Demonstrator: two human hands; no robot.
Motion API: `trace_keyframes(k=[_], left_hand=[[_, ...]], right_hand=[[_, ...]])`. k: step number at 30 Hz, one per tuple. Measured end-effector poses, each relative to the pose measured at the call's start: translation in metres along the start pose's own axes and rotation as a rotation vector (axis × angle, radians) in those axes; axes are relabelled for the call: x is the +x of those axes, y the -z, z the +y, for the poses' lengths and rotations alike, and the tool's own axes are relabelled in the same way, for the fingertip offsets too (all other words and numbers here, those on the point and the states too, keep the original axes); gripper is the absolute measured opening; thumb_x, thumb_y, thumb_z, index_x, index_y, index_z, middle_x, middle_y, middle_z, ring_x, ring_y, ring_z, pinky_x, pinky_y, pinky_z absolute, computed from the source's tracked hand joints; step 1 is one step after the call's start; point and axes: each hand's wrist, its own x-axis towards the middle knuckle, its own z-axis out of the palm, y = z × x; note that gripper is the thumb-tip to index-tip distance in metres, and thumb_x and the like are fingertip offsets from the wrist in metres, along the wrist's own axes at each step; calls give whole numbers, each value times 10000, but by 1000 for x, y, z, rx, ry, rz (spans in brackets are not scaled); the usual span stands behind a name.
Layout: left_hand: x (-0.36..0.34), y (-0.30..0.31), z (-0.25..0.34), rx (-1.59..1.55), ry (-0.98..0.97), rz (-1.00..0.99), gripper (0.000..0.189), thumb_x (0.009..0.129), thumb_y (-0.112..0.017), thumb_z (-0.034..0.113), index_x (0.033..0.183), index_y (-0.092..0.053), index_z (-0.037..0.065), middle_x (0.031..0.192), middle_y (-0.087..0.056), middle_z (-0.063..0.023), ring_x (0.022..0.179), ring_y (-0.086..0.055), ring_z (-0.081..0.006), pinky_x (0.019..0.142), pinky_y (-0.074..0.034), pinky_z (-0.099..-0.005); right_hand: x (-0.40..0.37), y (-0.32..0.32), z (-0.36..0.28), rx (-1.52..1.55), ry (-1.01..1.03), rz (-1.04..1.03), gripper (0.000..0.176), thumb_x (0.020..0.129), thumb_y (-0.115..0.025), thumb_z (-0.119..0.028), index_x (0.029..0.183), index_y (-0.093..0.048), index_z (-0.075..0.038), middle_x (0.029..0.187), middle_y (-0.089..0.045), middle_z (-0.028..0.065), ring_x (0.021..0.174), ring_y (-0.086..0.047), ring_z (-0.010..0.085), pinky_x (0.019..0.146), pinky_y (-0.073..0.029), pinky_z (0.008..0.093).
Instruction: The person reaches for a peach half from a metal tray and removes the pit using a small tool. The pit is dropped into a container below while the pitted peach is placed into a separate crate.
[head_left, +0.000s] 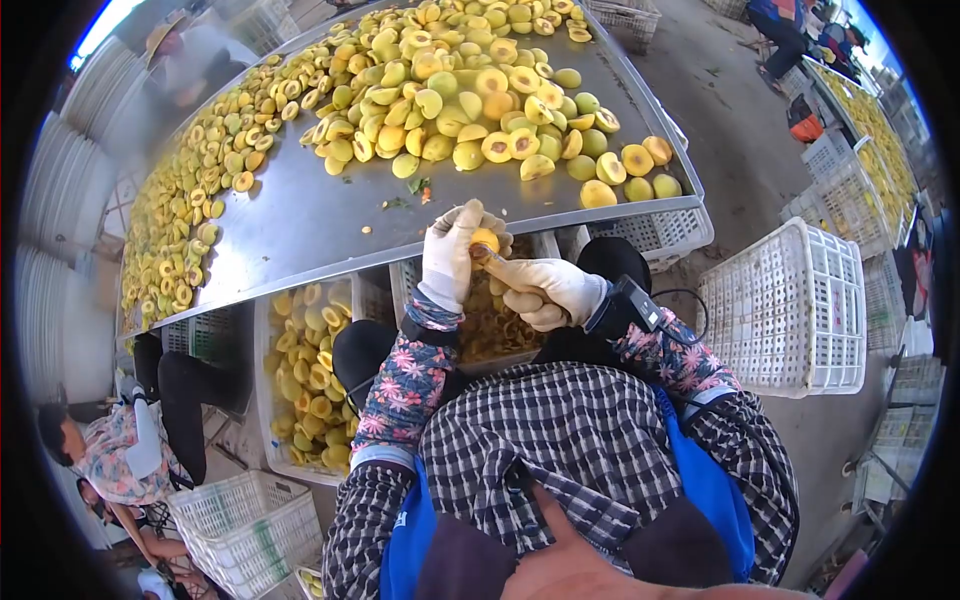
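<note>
Just under the near edge of the steel surface (300,215), the left hand (448,258) clamps a yellow fruit (485,240). The right hand (545,290) presses against it, whether round a tool I cannot tell. Halved fruit (495,147) heaps the surface, and whole ones (640,188) remain at right.

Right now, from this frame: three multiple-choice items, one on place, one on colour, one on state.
1. Where is the small fruit piece? A) on the floor B) in the left hand, right hand against it C) in a pocket
2. What colour are the gloves? A) white B) blue C) black
3. How is the fruit heap on the metal table? A) bagged B) many cut in halves C) under a cloth
Answers: 1 B, both hands meet at it; 2 A, both gloves show white; 3 B, cut faces show across the heap.
</note>
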Motion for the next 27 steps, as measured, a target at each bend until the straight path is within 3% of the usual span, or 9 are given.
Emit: trace_keyframes(k=[12,15,17,18,19,21,24,26,27], left_hand=[[-23,29,16,-344,56,174,413,920,-607,381,1052,-510,2,948,-607,-161,848,-653,-304,626,-574,-393],[-52,49,35,53,-249,252,198,875,-655,102,1008,-547,0,927,-611,-155,826,-660,-279,643,-577,-404],[-74,120,43,825,-538,395,146,825,-653,-20,945,-569,-19,935,-636,-174,787,-661,-253,673,-562,-366],[-89,141,63,525,-375,415,126,826,-597,14,951,-593,7,885,-644,-124,745,-648,-224,645,-508,-315],[-117,130,103,1372,-482,278,182,872,-583,45,1050,-595,10,998,-639,-145,896,-639,-224,771,-507,-316],[-134,204,100,927,-107,398,353,957,-539,176,1270,-523,14,1255,-555,-178,1183,-520,-260,997,-407,-328],[-133,247,109,1474,-42,612,433,958,-553,217,1305,-472,-30,1290,-529,-145,1177,-506,-198,996,-413,-319],[-106,326,98,526,-142,340,479,948,-567,234,1327,-442,-33,1307,-514,-156,1182,-506,-218,998,-414,-331],[-93,280,116,789,-186,345,504,948,-569,252,1340,-430,-30,1337,-496,-155,1213,-489,-238,1024,-389,-335]], right_hand=[[0,25,24,-428,-4,83,414,982,-478,-420,1084,-528,-21,622,-499,6,446,-451,97,411,-350,235],[11,67,45,-1463,176,19,526,940,-540,-432,1268,-498,-22,1148,-623,194,1105,-582,322,913,-450,394],[8,84,48,-1194,218,88,544,883,-621,-434,1224,-520,-23,1079,-621,230,1039,-601,357,863,-468,406],[-6,68,31,-1193,229,135,546,865,-646,-431,1198,-527,-14,1053,-622,233,1010,-610,359,848,-472,401],[-13,66,16,-1200,249,206,523,852,-662,-408,1163,-532,-7,1021,-622,232,982,-613,362,828,-476,397],[-26,61,-28,-1595,276,432,415,835,-675,-235,1131,-541,23,1079,-645,142,945,-651,187,798,-512,311],[-22,86,-65,-1400,779,564,387,836,-670,-213,1130,-560,13,920,-653,107,749,-623,163,651,-508,305],[-5,115,-130,-946,527,942,359,821,-641,-185,1109,-561,15,957,-655,143,891,-628,224,779,-494,329],[2,129,-148,-1079,753,991,334,829,-633,-191,1085,-570,14,955,-652,145,897,-625,226,788,-485,326]])
